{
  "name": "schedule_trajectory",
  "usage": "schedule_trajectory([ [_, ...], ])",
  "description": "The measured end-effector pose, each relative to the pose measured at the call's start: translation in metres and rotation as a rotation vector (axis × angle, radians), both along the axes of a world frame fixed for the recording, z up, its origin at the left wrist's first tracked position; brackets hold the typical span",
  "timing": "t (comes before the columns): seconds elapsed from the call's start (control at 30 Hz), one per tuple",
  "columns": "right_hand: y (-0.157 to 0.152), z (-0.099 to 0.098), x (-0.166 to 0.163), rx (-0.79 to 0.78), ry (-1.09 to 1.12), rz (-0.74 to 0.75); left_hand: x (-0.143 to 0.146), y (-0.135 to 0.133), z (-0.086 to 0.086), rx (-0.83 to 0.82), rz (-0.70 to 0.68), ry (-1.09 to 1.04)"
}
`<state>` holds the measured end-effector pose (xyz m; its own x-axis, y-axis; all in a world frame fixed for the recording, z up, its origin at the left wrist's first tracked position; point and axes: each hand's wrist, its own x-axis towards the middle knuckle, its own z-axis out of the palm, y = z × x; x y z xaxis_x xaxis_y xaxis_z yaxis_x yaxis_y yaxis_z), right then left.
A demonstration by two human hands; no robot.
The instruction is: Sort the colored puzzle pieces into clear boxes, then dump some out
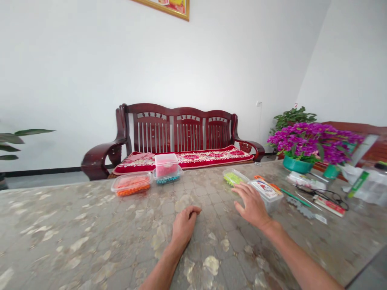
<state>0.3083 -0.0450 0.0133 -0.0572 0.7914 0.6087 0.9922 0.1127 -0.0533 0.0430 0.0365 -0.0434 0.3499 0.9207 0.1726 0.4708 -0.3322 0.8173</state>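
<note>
My left hand (183, 224) rests on the table with its fingers curled in and nothing showing in them. To the right, my right hand (250, 204) reaches forward, fingers spread and empty. Its fingertips are by a clear tub of lime-green pieces (233, 177); whether they touch it I cannot tell. Just right of that hand stands a clear plastic box with a printed card on its lid (266, 189). Further left are a lidded tub of orange pieces (132, 183) and a tub of blue pieces (167, 179), with a box of pink pieces (166, 165) stacked on top.
On the right of the patterned table (90, 237) lie glasses (329, 196), a green pen (294, 197), a grey toothed strip (300, 207) and a red-and-white packet (329, 205). Purple flowers in a teal pot (298, 164) stand behind. A wooden bench (181, 129) is beyond the table.
</note>
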Motion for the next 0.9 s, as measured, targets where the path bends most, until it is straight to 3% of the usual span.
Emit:
schedule_trajectory([
  [0.1,0.037,-0.017,-0.041,-0.119,0.132,0.047,0.001,0.001,-0.003,0.008,0.024,-0.084],
  [0.23,0.076,-0.051,-0.077,-0.246,0.323,-0.049,-0.001,0.006,-0.014,0.038,0.084,-0.257],
  [0.33,0.084,-0.069,-0.089,-0.284,0.347,-0.092,-0.005,0.011,-0.022,0.130,0.172,-0.363],
  [0.47,0.080,-0.074,-0.091,-0.331,0.352,-0.105,-0.012,0.021,-0.018,0.277,0.376,-0.362],
  [0.6,0.080,-0.069,-0.089,-0.346,0.338,-0.115,-0.023,0.044,0.008,0.394,0.595,-0.234],
  [0.77,0.080,-0.068,-0.092,-0.345,0.306,-0.117,-0.036,0.087,0.056,0.428,0.718,0.052],
  [0.9,0.079,-0.066,-0.097,-0.341,0.282,-0.138,-0.031,0.116,0.093,0.429,0.784,0.224],
])
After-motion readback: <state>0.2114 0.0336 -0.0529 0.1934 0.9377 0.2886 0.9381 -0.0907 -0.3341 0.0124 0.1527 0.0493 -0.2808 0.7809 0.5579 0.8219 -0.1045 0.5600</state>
